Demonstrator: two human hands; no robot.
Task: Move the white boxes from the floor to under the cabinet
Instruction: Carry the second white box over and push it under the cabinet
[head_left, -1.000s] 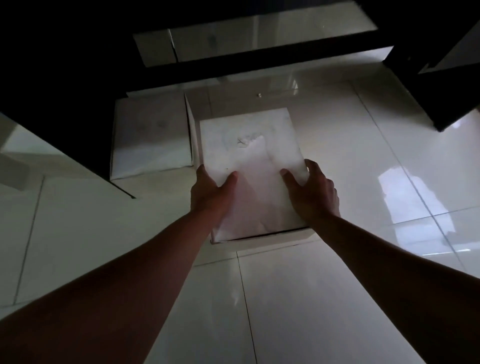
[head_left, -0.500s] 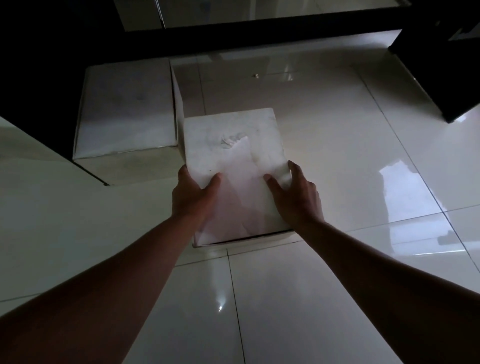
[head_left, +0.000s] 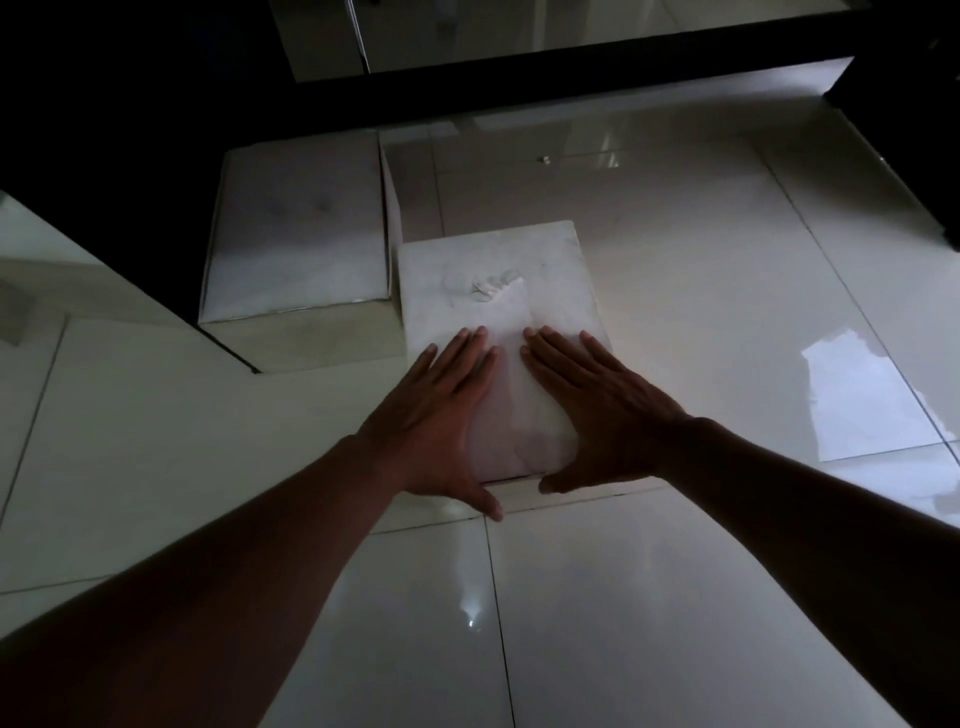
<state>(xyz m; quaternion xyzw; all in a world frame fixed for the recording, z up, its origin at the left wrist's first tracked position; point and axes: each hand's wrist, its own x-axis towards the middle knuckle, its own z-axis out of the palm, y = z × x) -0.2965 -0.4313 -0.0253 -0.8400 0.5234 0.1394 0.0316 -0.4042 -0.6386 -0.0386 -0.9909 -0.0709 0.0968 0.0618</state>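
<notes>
A white box (head_left: 498, 270) with a torn paper patch on top stands on the glossy tiled floor in the middle of the head view. My left hand (head_left: 436, 415) and my right hand (head_left: 602, 410) lie flat on its near half, fingers stretched forward and thumbs hanging over the near edge. A second white box (head_left: 301, 223) sits just to its left, touching or almost touching it, with its far part in the shadow beneath the dark cabinet (head_left: 104, 130).
The cabinet's dark bottom rail (head_left: 571, 73) runs across the top of the view above the pale floor. Another dark piece of furniture (head_left: 914, 130) stands at the far right. Bright window reflections lie on the tiles (head_left: 857, 395) to the right.
My hands have let go of the box's sides and now lie flat on its top. The view has shifted, so both boxes sit lower in the frame.
</notes>
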